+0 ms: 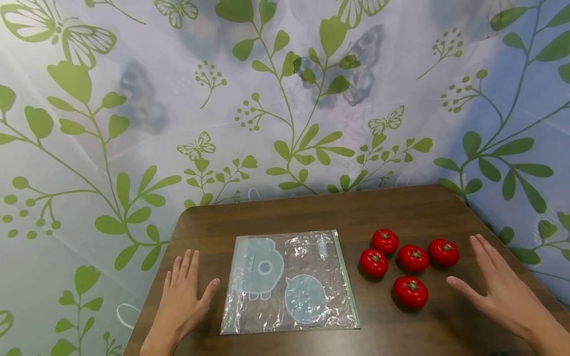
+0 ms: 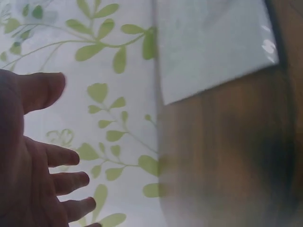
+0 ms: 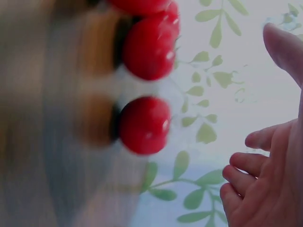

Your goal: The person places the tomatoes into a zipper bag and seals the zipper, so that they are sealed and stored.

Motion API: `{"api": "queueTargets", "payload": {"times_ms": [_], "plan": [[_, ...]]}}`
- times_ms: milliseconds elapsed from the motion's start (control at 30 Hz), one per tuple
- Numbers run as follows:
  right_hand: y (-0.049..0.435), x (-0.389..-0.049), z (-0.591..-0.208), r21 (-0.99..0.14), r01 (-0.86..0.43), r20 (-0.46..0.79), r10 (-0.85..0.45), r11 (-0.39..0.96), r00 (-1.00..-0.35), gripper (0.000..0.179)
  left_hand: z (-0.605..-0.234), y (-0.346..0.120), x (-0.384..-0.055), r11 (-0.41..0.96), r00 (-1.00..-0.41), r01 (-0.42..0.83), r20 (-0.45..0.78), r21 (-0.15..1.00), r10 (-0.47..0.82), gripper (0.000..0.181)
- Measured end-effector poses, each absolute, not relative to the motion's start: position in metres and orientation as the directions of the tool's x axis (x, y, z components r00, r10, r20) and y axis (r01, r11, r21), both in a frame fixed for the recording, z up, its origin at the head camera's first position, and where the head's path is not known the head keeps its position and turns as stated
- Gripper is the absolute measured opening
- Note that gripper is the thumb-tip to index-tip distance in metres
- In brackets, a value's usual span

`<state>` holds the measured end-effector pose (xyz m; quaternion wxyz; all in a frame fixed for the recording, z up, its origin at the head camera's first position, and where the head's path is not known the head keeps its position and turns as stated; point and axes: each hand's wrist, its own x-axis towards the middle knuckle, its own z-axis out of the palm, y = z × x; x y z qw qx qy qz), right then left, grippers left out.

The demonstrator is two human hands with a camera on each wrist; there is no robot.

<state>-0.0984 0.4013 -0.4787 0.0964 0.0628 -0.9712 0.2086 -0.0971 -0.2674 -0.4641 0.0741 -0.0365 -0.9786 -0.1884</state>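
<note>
A clear plastic zipper bag with pale blue cartoon prints lies flat at the middle of the table, its green zip strip along the right side. Several shiny red tomatoes with green tops sit in a loose group right of the bag. My left hand is left of the bag, fingers straight and thumb spread, holding nothing. On the far right my right hand has its fingers extended beside the tomatoes, apart from them. In the right wrist view, a tomato shows in front of that empty hand.
The brown wooden table has rounded back corners. Behind it hangs a pale curtain printed with green leaves and butterflies, reaching down along both table sides. A thin white loop shows near the left edge.
</note>
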Motion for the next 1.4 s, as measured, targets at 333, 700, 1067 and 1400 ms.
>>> {"api": "queueTargets", "payload": {"times_ms": [333, 700, 1067, 1400], "plan": [[0.354, -0.085, -0.454, -0.466, -0.165, 0.22, -0.067, 0.869, -0.973, 0.113, -0.451, -0.253, -0.075, 0.9, -0.977, 0.086, 0.212, 0.428, -0.007, 0.098], [0.315, -0.087, -0.436, -0.543, -0.218, 0.277, -0.072, 0.811, -0.958, 0.101, -0.435, -0.223, -0.065, 0.833, -0.973, 0.093, 0.227, 0.546, -0.041, 0.091], [0.279, -0.104, -0.418, -0.473, -0.328, 0.373, -0.152, 0.817, -0.916, 0.082, -0.424, -0.198, -0.065, 0.813, -0.954, 0.157, 0.3, 0.56, -0.021, 0.08], [0.249, -0.129, -0.411, -0.487, -0.384, 0.305, -0.26, 0.784, -0.916, 0.081, -0.429, -0.181, -0.071, 0.84, -0.943, 0.186, 0.333, 0.509, 0.007, 0.08]]}}
